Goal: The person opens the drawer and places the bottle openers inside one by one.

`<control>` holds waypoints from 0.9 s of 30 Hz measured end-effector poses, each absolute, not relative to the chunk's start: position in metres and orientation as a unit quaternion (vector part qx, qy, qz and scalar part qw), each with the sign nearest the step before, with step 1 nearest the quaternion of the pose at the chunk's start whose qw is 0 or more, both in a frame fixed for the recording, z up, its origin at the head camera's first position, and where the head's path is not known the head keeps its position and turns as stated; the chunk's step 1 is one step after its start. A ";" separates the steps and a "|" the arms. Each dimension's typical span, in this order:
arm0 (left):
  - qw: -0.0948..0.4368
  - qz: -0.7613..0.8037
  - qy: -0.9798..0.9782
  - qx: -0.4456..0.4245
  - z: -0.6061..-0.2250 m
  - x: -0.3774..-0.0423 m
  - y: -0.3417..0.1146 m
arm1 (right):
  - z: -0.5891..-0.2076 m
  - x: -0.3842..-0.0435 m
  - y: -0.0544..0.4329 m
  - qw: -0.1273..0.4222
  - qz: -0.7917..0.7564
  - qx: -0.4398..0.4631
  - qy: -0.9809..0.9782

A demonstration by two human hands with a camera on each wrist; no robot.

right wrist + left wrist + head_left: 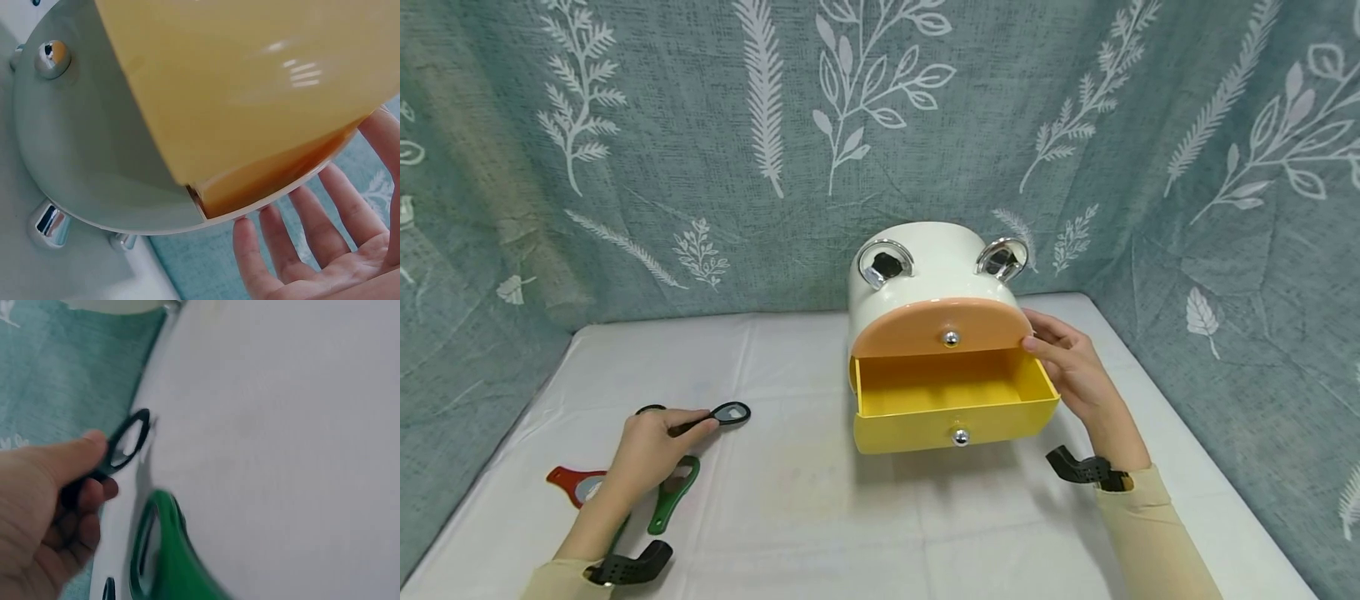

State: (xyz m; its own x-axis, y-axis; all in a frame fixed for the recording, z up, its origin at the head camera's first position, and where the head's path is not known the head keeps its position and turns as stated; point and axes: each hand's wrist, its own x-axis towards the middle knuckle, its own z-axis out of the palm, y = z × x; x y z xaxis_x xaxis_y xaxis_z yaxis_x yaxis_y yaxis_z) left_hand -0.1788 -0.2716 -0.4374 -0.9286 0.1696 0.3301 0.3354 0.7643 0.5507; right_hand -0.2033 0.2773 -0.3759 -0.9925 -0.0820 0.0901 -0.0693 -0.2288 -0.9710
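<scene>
Between thumb and fingers, my left hand [651, 446] holds a small black magnifying glass [732, 412], its lens pointing right just over the table; the left wrist view shows the same pinch on the black magnifying glass [147, 422]. Below that hand lies a green magnifying glass [662, 508]. A red one [563, 477] is partly hidden by the forearm. My right hand [1078, 371] touches the right side of a white animal-faced drawer box [934, 262]. Its yellow lower drawer [910, 433] is pulled out, with nothing seen inside. In the right wrist view, extended fingertips [245, 228] meet the box's rim.
An orange upper drawer [902, 329] with a silver knob is closed. Another dark rim [650, 408] shows behind my left hand. The white-covered table [790, 517] ends at a green leaf-patterned curtain [700, 167] at the back and sides.
</scene>
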 end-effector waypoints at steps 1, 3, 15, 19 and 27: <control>0.128 -0.322 -0.929 -0.127 -0.438 -0.179 -0.270 | -0.376 -0.203 0.277 0.003 -0.781 -0.060 0.622; 0.120 -0.333 -0.928 -0.112 -0.440 -0.179 -0.269 | -0.376 -0.203 0.277 0.002 -0.781 -0.061 0.622; 0.126 -0.344 -0.925 -0.101 -0.439 -0.176 -0.264 | -0.376 -0.204 0.277 0.003 -0.786 -0.060 0.616; 0.142 -0.373 -0.914 -0.078 -0.425 -0.170 -0.259 | -0.376 -0.204 0.277 0.003 -0.785 -0.060 0.616; 0.200 -0.512 -0.834 -0.037 -0.364 -0.145 -0.219 | -0.377 -0.202 0.278 0.004 -0.782 -0.060 0.621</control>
